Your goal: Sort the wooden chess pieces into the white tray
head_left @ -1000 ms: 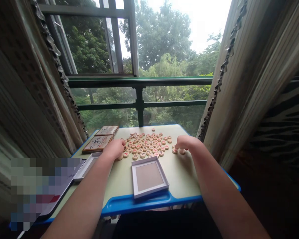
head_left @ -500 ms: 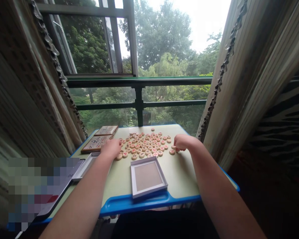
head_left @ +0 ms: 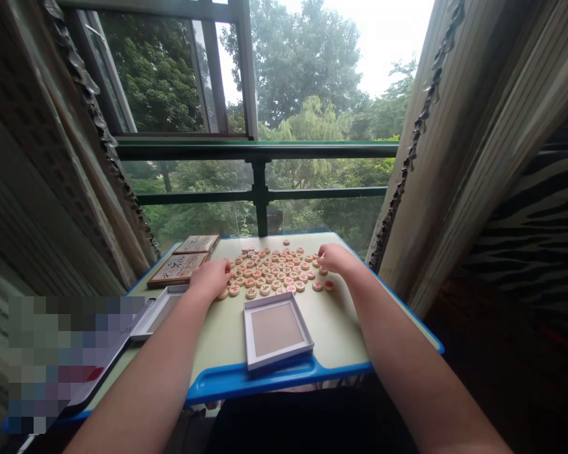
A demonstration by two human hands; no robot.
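Several round wooden chess pieces (head_left: pixel 277 271) with red and black marks lie spread in a patch across the far half of a pale green table (head_left: pixel 341 328) with a blue rim. My left hand (head_left: pixel 211 278) rests on the pieces at the patch's left edge, fingers curled down over them. My right hand (head_left: pixel 334 257) lies on the right edge of the patch, fingers bent onto the pieces there. Two pieces (head_left: pixel 322 285) sit loose just in front of my right hand. An empty shallow grey box tray (head_left: pixel 276 330) stands near the front edge, between my forearms.
Two wooden boards with printed characters (head_left: pixel 184 261) lie at the table's far left. A second grey tray (head_left: pixel 158 312) sits left of my left arm beside a blurred flat object. Curtains hang on both sides; a green window railing (head_left: pixel 260 151) stands right behind the table.
My right hand has moved left and further away, from the loose pieces at the right onto the edge of the patch. My left hand has stayed at the left edge.
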